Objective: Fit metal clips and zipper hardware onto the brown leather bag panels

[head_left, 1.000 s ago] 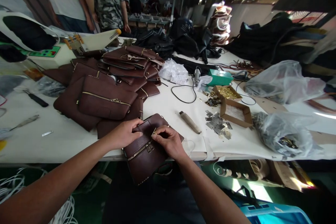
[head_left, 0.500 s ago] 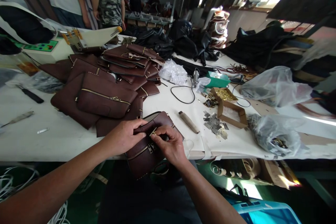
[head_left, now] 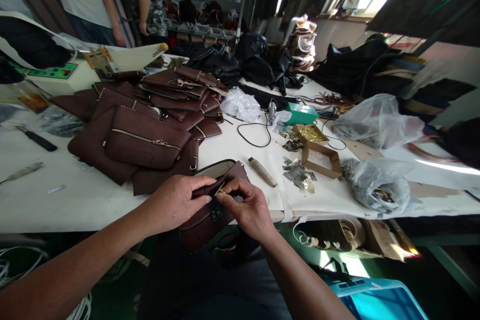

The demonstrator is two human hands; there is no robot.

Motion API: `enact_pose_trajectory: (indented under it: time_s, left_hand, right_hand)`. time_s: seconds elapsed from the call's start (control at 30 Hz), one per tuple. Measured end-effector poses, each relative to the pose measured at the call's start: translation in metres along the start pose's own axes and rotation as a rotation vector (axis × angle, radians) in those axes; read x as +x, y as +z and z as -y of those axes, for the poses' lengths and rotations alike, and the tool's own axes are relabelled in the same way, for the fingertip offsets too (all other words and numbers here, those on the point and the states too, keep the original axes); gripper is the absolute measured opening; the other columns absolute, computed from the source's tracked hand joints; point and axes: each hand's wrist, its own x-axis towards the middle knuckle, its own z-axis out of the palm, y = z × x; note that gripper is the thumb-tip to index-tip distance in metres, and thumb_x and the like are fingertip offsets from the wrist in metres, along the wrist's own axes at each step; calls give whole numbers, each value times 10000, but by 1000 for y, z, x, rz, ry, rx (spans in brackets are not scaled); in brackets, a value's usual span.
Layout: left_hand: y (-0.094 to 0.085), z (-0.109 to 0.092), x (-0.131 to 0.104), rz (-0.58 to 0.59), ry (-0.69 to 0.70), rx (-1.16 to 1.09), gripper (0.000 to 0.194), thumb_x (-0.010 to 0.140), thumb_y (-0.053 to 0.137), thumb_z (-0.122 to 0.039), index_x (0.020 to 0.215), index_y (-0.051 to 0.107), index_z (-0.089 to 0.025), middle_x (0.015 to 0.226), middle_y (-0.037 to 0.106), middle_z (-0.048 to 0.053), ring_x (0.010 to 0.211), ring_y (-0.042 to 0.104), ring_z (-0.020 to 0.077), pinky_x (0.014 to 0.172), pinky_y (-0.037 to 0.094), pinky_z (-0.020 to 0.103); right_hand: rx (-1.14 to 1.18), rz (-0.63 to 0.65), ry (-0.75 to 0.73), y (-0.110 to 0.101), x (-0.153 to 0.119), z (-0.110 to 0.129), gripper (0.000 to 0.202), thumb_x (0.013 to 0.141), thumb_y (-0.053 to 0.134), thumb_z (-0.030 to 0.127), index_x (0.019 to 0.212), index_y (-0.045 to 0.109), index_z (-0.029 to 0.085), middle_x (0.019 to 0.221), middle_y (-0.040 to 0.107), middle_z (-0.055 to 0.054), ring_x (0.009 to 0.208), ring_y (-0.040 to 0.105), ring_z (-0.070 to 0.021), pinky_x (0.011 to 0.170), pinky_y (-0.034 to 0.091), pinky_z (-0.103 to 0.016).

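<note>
A dark brown leather bag [head_left: 197, 237] with a brass zipper rests at the table's front edge, its lower part over my lap. My left hand [head_left: 180, 203] is closed on the bag's upper edge, thumb on the outside and fingers partly hidden by the leather. Between thumb and forefinger, my right hand [head_left: 247, 206] pinches a small gold-coloured metal fitting [head_left: 219, 190] against the bag's front, above the zipper. Its exact kind is too small to make out. The bag's mouth gapes a little, and the pale lining shows behind my fingers.
More brown bags [head_left: 150, 135] lie piled at left. To the right are a handled tool [head_left: 262, 172], flat metal plates [head_left: 299, 175], a cardboard box [head_left: 321, 161] and a plastic bag of fittings [head_left: 378, 187]. A green box [head_left: 300, 113] stands farther back. Two people stand beyond the table.
The bag's upper edge has been bent and its mouth has opened wider, showing more lining. My hands keep their hold on bag and fitting. The whole view has shifted slightly.
</note>
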Motion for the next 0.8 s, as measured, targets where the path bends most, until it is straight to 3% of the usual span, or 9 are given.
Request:
enact_pose_trajectory:
  time_s: [0.23, 0.4, 0.6, 0.8]
  left_hand:
    - [-8, -17, -3, 35, -107, -92, 226, 893, 733, -396, 1064, 810, -271, 935, 832, -45, 831, 752, 210, 727, 493, 284]
    - [-8, -23, -8, -3, -136, -61, 197, 881, 732, -430, 923, 784, -245, 795, 787, -44, 727, 698, 195, 660, 448, 288]
    - [2, -28, -10, -36, -107, -16, 197, 883, 706, -404, 971, 797, -253, 892, 826, -12, 807, 737, 226, 715, 488, 302]
    - [12, -25, -8, -95, -43, 62, 309, 877, 739, -428, 1134, 817, -275, 1162, 841, 23, 1026, 771, 286, 876, 543, 325]
  right_hand:
    - [47, -9, 11, -6, -4, 1, 209, 870, 852, 375, 815, 741, 207, 821, 733, -16, 780, 651, -182, 755, 500, -307]
    - [82, -10, 24, -4, -7, 3, 229, 857, 862, 394, 810, 731, 211, 819, 732, -13, 763, 642, -177, 727, 499, -300]
    - [19, -78, -11, 3, -13, 4, 230, 877, 830, 382, 788, 696, 218, 785, 703, -6, 732, 608, -172, 710, 485, -304]
    - [-36, -138, -26, 4, -15, 2, 222, 909, 796, 371, 790, 694, 214, 797, 711, -10, 733, 620, -172, 712, 486, -303]
